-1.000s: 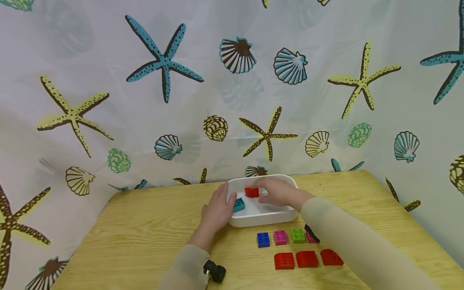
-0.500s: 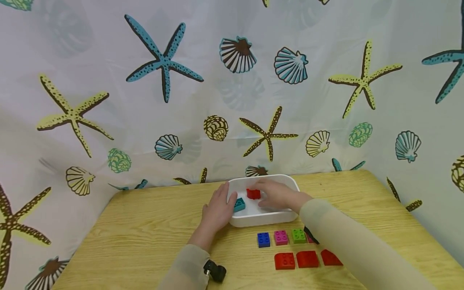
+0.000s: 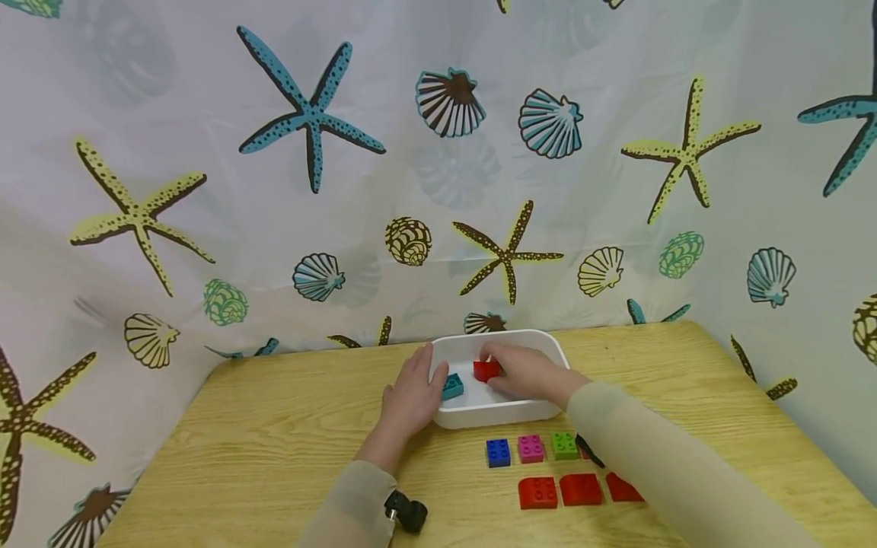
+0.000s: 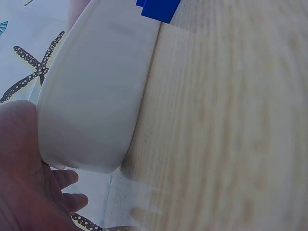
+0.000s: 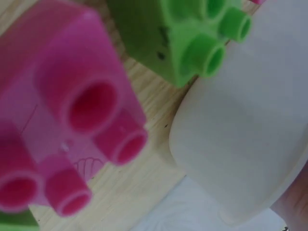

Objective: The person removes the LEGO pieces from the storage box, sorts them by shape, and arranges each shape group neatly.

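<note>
My left hand flat against tub wall, my right hand pinching red brick inside tub, teal brick alongside

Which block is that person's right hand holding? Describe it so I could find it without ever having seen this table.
On the wooden table find the white tub near the seashell curtain. Two blocks are inside it: a teal block by the left hand, and the red block pinched by the right hand. It is the only red block in the tub.
</note>
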